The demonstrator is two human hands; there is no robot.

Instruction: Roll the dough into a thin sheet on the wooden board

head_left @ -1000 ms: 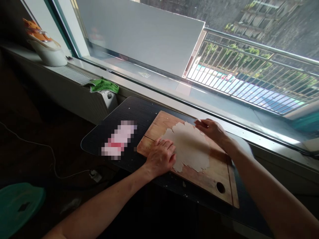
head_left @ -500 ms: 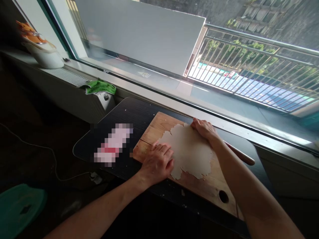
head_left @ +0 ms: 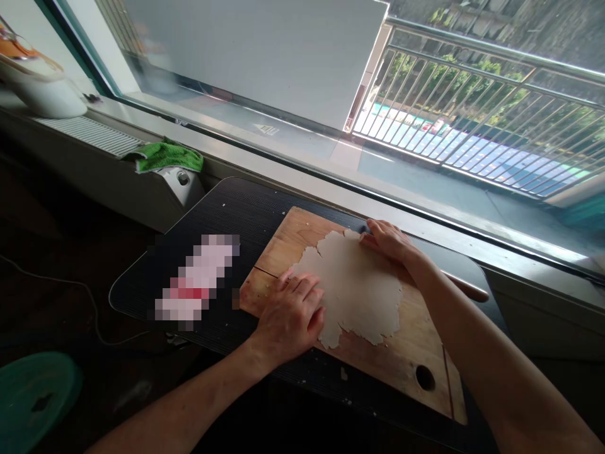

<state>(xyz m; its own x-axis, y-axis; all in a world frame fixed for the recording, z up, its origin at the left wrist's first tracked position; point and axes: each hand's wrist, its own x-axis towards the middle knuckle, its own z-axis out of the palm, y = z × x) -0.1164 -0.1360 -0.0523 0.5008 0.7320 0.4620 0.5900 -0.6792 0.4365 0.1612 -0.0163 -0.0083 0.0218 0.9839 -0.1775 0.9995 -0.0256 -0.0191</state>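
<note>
A thin, pale sheet of dough [head_left: 359,284] with ragged, cracked edges lies on a wooden cutting board [head_left: 401,366]. My left hand [head_left: 295,312] rests on the dough's left edge, its fingers slightly bent and apart, the thumb nearer me. At the far edge of the sheet is my right hand [head_left: 387,241], fingers stretched forward and thumb beside the dough. Its fingertips reach the board's far side. A knife with a wooden handle [head_left: 466,287] lies beyond the board, partly hidden behind my right forearm.
The black table [head_left: 222,208] bears the board, some crumbs and a blurred-out pinkish item [head_left: 198,277] at left. Beyond stands a window ledge [head_left: 265,161]. A green cloth [head_left: 165,156] lies on the radiator [head_left: 89,133], near a white bucket [head_left: 51,94]. A green stool [head_left: 38,391] stands lower left.
The view has shifted a little, so the radiator and window sit further left and higher. My right fingers have straightened at the dough's far edge; my left hand stays on the left edge.
</note>
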